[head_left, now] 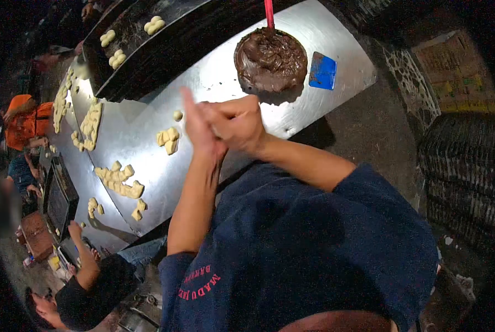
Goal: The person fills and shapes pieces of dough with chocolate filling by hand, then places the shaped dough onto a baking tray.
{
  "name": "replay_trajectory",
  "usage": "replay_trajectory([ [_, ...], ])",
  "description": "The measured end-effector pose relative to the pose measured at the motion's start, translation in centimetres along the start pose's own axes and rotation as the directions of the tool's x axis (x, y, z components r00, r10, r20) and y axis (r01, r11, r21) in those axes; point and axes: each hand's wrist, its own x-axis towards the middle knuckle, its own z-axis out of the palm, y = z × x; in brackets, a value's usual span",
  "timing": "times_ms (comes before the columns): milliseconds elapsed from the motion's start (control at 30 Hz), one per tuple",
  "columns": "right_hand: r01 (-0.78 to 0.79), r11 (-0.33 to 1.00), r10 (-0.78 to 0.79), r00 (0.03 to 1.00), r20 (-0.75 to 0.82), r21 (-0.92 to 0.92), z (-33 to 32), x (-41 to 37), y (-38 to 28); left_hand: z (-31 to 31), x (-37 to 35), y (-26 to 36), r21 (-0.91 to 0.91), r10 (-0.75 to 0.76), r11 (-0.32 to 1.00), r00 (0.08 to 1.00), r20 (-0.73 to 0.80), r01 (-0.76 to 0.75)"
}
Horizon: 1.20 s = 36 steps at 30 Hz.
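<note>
My left hand [199, 130] is held up over the steel table, slightly blurred, with its fingers stretched out. Against its palm side presses my right hand [240, 124], its fingers curled; anything between the two palms is hidden. One small dough ball [178, 115] lies just left of my hands, and a small cluster of cut dough pieces [168, 139] sits below it. Beyond my right hand is a round bowl of dark brown paste [270, 61] with a red handle [269, 14] standing in it. A blue scraper [322, 71] lies beside the bowl.
More dough pieces [120, 180] are spread on the steel table [142, 124]. Black trays [164, 47] holding dough balls stand along the far edge. At left are a person in orange [26, 122] and a person in black [87, 299]. Stacked dark trays [460, 166] stand at right.
</note>
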Motion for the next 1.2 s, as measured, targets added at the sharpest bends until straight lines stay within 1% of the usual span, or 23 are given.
replay_trajectory([
  [67,-0.416,0.909,0.403,0.896,0.186,0.032,-3.6,-0.6,2.4,-2.5,3.4,-3.2,0.005,-0.259,0.966,0.966,0.019,0.259],
  [133,-0.149,0.969,0.169,0.982,0.09,-0.196,-6.4,-0.8,5.1,-3.2,6.0,-5.6,0.004,-0.302,0.953,0.943,0.14,0.304],
  [167,0.047,0.851,-0.009,0.997,0.074,-0.524,-7.5,-0.3,6.2,-2.7,6.8,-6.1,0.008,-0.367,0.928,0.911,0.19,0.372],
  [200,0.205,0.59,-0.179,0.976,0.121,-0.781,-8.2,0.1,7.1,-2.0,7.6,-6.8,0.012,-0.399,0.914,0.893,0.209,0.406],
  [233,0.198,0.422,-0.165,0.976,0.14,-0.884,-8.1,0.5,8.0,-1.6,8.6,-7.8,-0.031,-0.422,0.898,0.88,0.22,0.439],
  [333,0.224,0.262,-0.127,0.972,0.196,-0.939,-6.9,0.0,9.8,0.8,9.6,-8.7,-0.129,-0.419,0.888,0.892,0.171,0.441],
  [400,0.219,0.307,-0.117,0.974,0.192,-0.926,-7.0,-0.3,9.2,0.7,9.9,-8.6,-0.182,-0.393,0.894,0.911,0.123,0.41],
  [433,0.156,0.445,-0.016,0.986,0.167,-0.882,-7.1,-0.1,7.7,0.2,9.9,-8.6,-0.186,-0.398,0.887,0.903,0.16,0.424],
  [467,0.076,0.566,0.084,0.985,0.149,-0.821,-7.3,0.1,7.0,0.0,9.6,-8.0,-0.195,-0.389,0.889,0.908,0.155,0.414],
  [500,-0.165,0.686,0.297,0.953,0.065,-0.709,-7.9,0.7,7.4,-0.3,9.2,-7.3,-0.016,-0.366,0.927,0.912,0.186,0.375],
  [533,-0.395,0.756,0.506,0.859,0.082,-0.522,-8.6,1.6,6.9,-0.4,8.6,-6.4,0.162,-0.347,0.934,0.912,0.216,0.317],
  [567,-0.612,0.787,0.616,0.77,0.164,-0.081,-8.9,2.3,6.7,-0.2,7.6,-4.9,0.292,-0.293,0.929,0.934,0.206,0.228],
  [600,-0.732,0.584,0.667,0.679,0.306,0.351,-8.9,2.9,6.3,0.0,5.8,-2.6,0.356,-0.274,0.918,0.928,0.25,0.175],
  [633,-0.724,0.477,0.677,0.664,0.317,0.498,-8.0,3.4,3.3,-0.3,4.7,-0.7,0.3,-0.332,0.924,0.889,0.316,0.239],
  [667,-0.733,0.459,0.626,0.668,0.402,0.502,-7.5,3.9,2.9,-0.7,3.6,0.9,0.249,-0.381,0.92,0.841,0.384,0.303],
  [733,-0.695,0.701,0.564,0.679,0.471,0.162,-6.4,5.1,4.7,-1.3,1.7,2.8,0.275,-0.192,0.955,0.938,0.287,0.111],
  [767,-0.501,0.848,0.528,0.775,0.347,-0.173,-6.0,5.7,2.7,-1.8,1.1,3.2,0.219,-0.122,0.974,0.959,0.256,0.066],
  [800,0.079,0.928,0.003,0.975,0.22,-0.364,-5.4,5.9,5.1,-2.2,0.4,3.6,0.159,-0.05,0.987,0.974,0.219,0.015],
  [867,0.288,0.743,-0.278,0.954,0.113,-0.604,-3.8,6.8,2.4,-1.7,-1.0,4.4,0.096,-0.018,0.995,0.987,0.16,0.003],
  [1000,0.499,0.801,-0.428,0.863,0.268,-0.331,0.0,4.1,-2.5,-2.1,-2.2,5.5,0.041,0.199,0.979,0.979,0.037,-0.201],
  [1067,0.503,0.758,-0.467,0.863,0.194,-0.415,-0.4,4.9,-4.0,-1.3,-4.0,6.5,-0.036,0.279,0.959,0.96,-0.023,-0.279],
  [1133,0.362,0.882,-0.276,0.915,0.293,-0.302,0.0,6.4,-3.9,-1.2,-4.7,6.5,-0.102,0.34,0.932,0.936,-0.088,-0.349],
  [1200,0.158,0.972,-0.106,0.955,0.275,-0.174,0.9,6.7,-4.0,-2.0,-4.2,5.8,-0.045,0.388,0.92,0.921,-0.021,-0.389],
])
